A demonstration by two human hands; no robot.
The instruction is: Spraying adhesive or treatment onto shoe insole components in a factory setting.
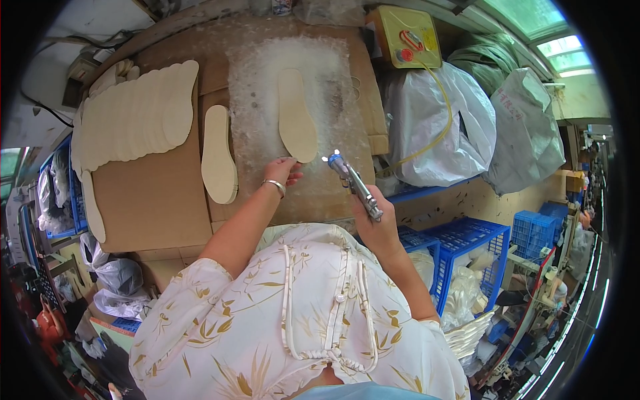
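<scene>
A cream shoe insole point(297, 117) lies on a board point(250, 87) crusted with whitish residue. My left hand point(283, 172), a bangle at its wrist, pinches the insole's near end between closed fingertips. To the right, my right hand point(375, 217) is wrapped round a metal spray gun point(358, 187). Its blue-ringed nozzle points toward the insole, a short way from its near end. A small stack of insoles point(219, 157) lies left of the board. Farther left, many more insoles point(133, 110) are spread in an overlapping row on brown cardboard point(147, 207).
A yellow can point(403, 40) with a red cap stands at the back right, and a yellowish hose point(445, 120) runs down from it. White plastic sacks point(427, 133) bulge beside the table. Blue crates point(470, 240) holding bagged things stand at my right. One insole point(93, 207) lies at the cardboard's left edge.
</scene>
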